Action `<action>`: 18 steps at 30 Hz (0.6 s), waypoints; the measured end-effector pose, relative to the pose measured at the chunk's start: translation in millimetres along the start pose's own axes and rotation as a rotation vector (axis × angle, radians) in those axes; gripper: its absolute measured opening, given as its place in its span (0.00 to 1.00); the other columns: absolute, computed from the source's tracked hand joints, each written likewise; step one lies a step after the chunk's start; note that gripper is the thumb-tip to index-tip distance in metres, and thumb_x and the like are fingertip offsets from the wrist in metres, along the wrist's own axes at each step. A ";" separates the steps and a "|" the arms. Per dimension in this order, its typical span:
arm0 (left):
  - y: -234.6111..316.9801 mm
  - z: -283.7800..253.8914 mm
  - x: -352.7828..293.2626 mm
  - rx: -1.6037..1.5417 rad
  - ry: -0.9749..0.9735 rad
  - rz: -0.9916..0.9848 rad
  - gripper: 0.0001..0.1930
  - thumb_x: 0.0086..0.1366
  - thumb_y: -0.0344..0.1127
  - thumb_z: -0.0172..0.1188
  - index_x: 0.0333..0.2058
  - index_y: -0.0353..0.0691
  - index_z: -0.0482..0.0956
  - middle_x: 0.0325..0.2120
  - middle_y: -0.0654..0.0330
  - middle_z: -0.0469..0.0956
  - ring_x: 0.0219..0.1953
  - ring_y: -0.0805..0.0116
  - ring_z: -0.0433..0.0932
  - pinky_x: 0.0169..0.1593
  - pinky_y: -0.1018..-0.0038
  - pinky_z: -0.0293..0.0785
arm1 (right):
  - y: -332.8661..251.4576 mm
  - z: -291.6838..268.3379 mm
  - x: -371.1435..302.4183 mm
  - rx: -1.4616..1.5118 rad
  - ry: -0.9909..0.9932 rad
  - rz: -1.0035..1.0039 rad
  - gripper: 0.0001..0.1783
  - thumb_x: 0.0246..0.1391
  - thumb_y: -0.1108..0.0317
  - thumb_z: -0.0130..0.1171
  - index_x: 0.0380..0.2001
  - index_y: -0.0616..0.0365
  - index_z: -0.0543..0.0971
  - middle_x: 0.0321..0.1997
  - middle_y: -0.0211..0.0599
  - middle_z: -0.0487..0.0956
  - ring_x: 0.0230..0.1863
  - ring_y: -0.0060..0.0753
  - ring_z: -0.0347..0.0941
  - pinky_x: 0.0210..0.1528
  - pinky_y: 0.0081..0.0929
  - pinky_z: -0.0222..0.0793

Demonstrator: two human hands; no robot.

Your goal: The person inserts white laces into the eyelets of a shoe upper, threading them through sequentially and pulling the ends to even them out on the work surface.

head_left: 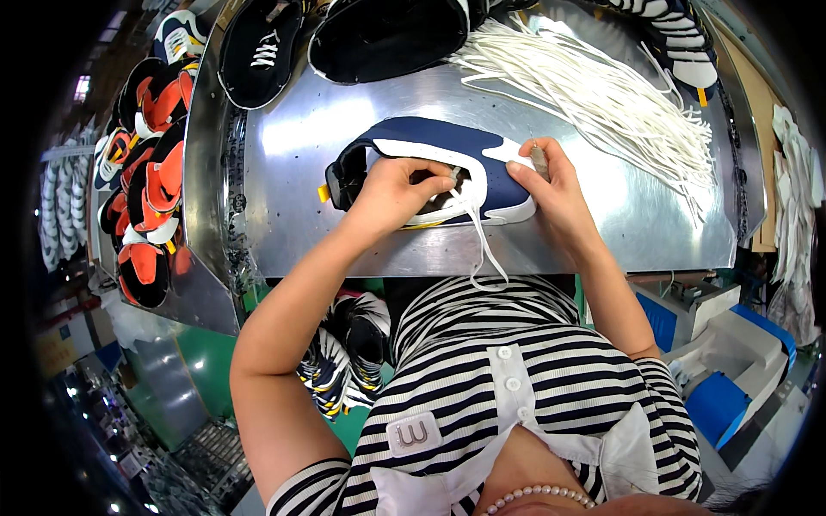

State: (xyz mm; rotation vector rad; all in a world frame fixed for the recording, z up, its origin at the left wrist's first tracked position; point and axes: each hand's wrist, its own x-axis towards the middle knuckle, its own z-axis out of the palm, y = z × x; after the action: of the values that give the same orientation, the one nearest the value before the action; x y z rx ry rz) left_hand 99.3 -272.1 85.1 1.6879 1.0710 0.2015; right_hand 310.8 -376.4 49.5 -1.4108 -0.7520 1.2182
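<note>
A navy and white shoe upper [439, 132] with a yellow heel tab lies sideways on the metal table, its toe to the right. My left hand [397, 191] reaches over its opening, thumb and forefinger pinched together at the eyelet edge, where a white shoelace [482, 236] is threaded. The loose ends of that lace hang toward the table's near edge. At the toe, my right hand [555, 185] is closed, with the thumb against the upper and the other fingers partly hidden. Greyish wrapping shows on a fingertip of each hand.
A large bundle of white shoelaces [594, 90] spreads across the back right of the metal table [292, 224]. Black shoe uppers [261, 52] lie at the back. Orange and black uppers [159, 185] are stacked on the left, and a row of uppers [680, 43] stands far right.
</note>
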 end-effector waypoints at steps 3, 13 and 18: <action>1.5 -2.5 -4.6 0.238 0.105 0.142 0.06 0.63 0.31 0.62 0.35 0.34 0.83 0.29 0.59 0.81 0.34 0.70 0.78 0.42 0.75 0.73 | -1.5 0.3 -4.3 -0.026 -0.009 -0.034 0.17 0.55 0.60 0.66 0.41 0.55 0.72 0.34 0.24 0.70 0.35 0.15 0.62 0.36 0.16 0.59; -114.6 -207.2 -133.4 0.769 0.994 -0.042 0.07 0.66 0.30 0.59 0.36 0.30 0.77 0.30 0.53 0.77 0.32 0.61 0.75 0.38 0.68 0.71 | -17.7 -52.3 -19.3 0.174 0.007 -0.061 0.12 0.57 0.65 0.64 0.38 0.54 0.71 0.38 0.22 0.69 0.43 0.15 0.63 0.47 0.17 0.60; -63.0 -136.0 -87.9 0.517 0.960 0.274 0.07 0.68 0.30 0.57 0.37 0.31 0.77 0.34 0.56 0.78 0.35 0.69 0.75 0.42 0.75 0.72 | -3.0 -61.1 -9.8 0.049 0.031 -0.008 0.12 0.59 0.61 0.61 0.39 0.53 0.71 0.36 0.25 0.72 0.39 0.20 0.67 0.46 0.20 0.63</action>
State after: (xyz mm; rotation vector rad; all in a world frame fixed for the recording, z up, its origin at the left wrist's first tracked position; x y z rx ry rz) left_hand -68.1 -241.8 120.0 2.2681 1.6716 1.0679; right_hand 366.4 -403.8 49.0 -1.3821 -0.7010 1.1989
